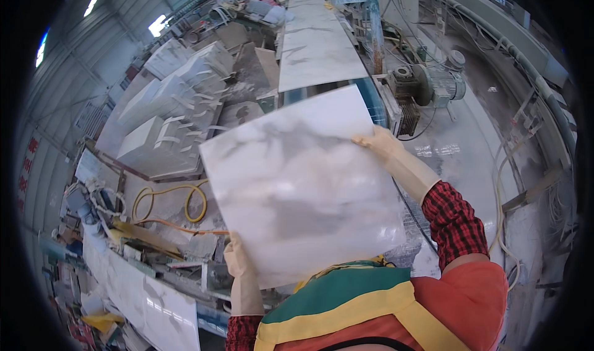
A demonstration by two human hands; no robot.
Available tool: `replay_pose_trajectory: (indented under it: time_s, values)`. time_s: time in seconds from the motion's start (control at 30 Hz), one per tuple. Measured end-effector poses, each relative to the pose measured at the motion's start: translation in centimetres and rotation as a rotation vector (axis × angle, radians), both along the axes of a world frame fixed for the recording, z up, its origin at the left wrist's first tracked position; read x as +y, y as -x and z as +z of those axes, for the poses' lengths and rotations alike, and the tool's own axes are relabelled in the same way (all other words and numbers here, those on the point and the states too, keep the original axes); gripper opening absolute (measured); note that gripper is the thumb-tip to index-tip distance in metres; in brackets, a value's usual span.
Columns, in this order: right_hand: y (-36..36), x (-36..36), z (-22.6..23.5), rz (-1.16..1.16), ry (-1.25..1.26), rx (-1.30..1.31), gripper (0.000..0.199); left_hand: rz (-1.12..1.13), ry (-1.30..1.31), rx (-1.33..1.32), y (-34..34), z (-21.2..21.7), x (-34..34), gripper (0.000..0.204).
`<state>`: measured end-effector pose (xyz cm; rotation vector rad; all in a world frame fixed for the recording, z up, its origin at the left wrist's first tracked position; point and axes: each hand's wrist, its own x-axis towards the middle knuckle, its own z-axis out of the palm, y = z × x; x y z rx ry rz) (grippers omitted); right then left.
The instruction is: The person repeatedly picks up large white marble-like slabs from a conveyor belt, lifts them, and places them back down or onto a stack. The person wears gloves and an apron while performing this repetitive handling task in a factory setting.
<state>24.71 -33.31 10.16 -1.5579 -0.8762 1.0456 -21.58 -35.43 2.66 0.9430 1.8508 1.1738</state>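
Note:
A polished white stone slab (pixel 303 184) with grey veins is held up in front of me, tilted and turned slightly. My left hand (pixel 239 258), in a cream rubber glove, grips its lower left edge; part of the fingers is hidden by the slab. At the upper right edge, my right hand (pixel 378 143) is closed on the same slab, also gloved. The slab's bottom edge comes close to my green and yellow apron (pixel 346 292). Beyond its top edge, more veined slabs (pixel 318 48) lie along a roller line.
An electric motor (pixel 440 85) sits right of the line, beside a rusty blue post (pixel 374 29). Strapped slab stacks (pixel 158 141) stand on the left. A yellow hose (pixel 197 207) loops on the floor. Another slab (pixel 154 308) lies on a line at lower left.

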Motion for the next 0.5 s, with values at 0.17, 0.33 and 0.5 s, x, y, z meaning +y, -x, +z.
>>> replay_pose_trajectory:
  time_s: [0.17, 0.33, 0.5]
  values:
    - [-7.7, 4.8, -12.8, -0.045, 0.099, -0.284, 0.050, -0.183, 0.253, 0.380, -5.9, -3.2, 7.8, 0.071]
    - [-13.2, 6.2, -17.8, -0.100, 0.134, -0.514, 0.056, -0.530, 0.353, 0.254, -9.9, -1.8, 17.0, 0.070]
    - [-11.6, 10.2, -11.3, -0.307, 0.475, -0.556, 0.063, -0.611, 0.342, 0.377, -13.1, -4.5, 24.6, 0.071]
